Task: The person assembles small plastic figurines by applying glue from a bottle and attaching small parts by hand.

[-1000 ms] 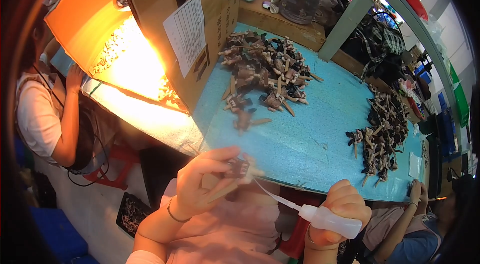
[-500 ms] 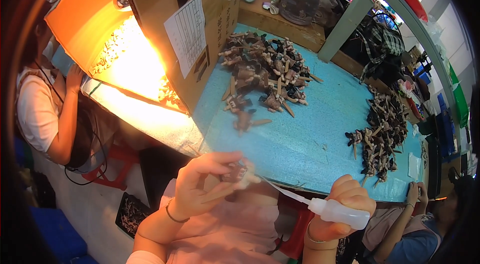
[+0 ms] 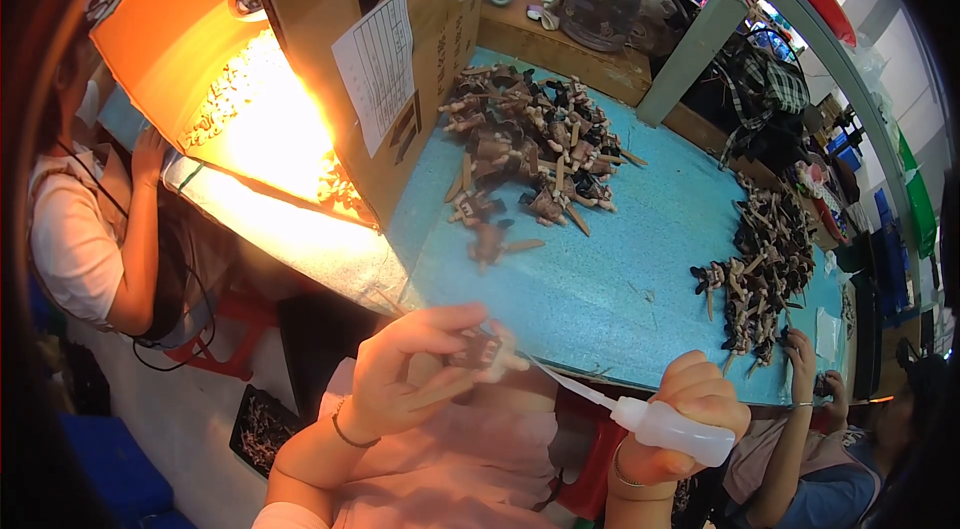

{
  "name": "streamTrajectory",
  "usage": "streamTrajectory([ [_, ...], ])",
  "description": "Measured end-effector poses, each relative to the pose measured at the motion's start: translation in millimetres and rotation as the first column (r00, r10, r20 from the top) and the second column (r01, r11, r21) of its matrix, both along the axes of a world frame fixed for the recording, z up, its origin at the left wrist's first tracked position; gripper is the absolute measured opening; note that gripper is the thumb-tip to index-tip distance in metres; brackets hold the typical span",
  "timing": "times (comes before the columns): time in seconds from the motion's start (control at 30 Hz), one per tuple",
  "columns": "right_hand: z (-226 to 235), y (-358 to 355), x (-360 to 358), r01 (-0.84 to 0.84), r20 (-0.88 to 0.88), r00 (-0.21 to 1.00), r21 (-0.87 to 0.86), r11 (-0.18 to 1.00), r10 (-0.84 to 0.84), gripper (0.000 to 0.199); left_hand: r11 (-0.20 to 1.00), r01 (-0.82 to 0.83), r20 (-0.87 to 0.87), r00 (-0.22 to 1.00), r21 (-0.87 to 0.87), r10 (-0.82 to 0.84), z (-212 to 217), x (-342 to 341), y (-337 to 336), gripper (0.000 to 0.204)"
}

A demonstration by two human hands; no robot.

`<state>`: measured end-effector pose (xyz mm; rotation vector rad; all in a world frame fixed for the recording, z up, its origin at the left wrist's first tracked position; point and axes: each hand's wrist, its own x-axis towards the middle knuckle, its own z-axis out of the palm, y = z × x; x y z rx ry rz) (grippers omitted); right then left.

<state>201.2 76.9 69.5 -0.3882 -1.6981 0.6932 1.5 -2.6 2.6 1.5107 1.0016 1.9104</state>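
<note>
Blue tabletop (image 3: 600, 289) runs across in front of you. A tall brown cardboard box (image 3: 320, 9) stands on the left part of the tabletop. Further left on the tabletop, an open box (image 3: 170, 39) glows orange, small pieces inside, partly washed out. One co-worker (image 3: 80, 239) sits by the tabletop's left end, another (image 3: 830, 479) by its right end. Left pile (image 3: 530, 134) of brown-and-black figures with flat tan sticks: middle of the tabletop, toward its far side. Right pile (image 3: 770, 254), similar: the tabletop's right side. Your left hand (image 3: 405, 359) is at the tabletop's near edge, fingers pinching one small figure. Your right hand (image 3: 690, 409), also off the tabletop's near edge but further right, is curled tight around a white squeeze bottle (image 3: 680, 432). Small figure (image 3: 485, 354) sits just by the tabletop's near edge; thin nozzle (image 3: 575, 387) points at it, contact can't be told.
</note>
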Motion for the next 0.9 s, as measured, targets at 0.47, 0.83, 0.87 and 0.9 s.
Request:
streamTrajectory([
  [0.47, 1, 11, 15, -0.067, 0.023, 0.998, 0.002, 0.998, 0.067, 0.052, 0.999, -0.049, -0.021, 0.999, -0.002, 0.049, 2, 1, 1, 0.033],
  [0.83, -77, 181, 9, 0.234, 0.178, 0.971, -0.536, 0.811, -0.162, 0.022, 0.991, 0.006, 0.550, 0.832, -0.133, 0.069, -14, -2, -20, 0.026],
  [0.87, -85, 202, 17, 0.305, 0.216, 0.950, -0.489, 0.817, -0.226, 0.021, 0.996, 0.068, 0.646, 0.763, -0.049, -0.020, -17, 0, -21, 0.025],
  [0.9, -89, 215, 17, 0.361, 0.274, 0.927, -0.458, 0.812, -0.257, 0.024, 0.999, 0.022, 0.647, 0.762, -0.045, 0.013, -22, 0, -23, 0.025],
])
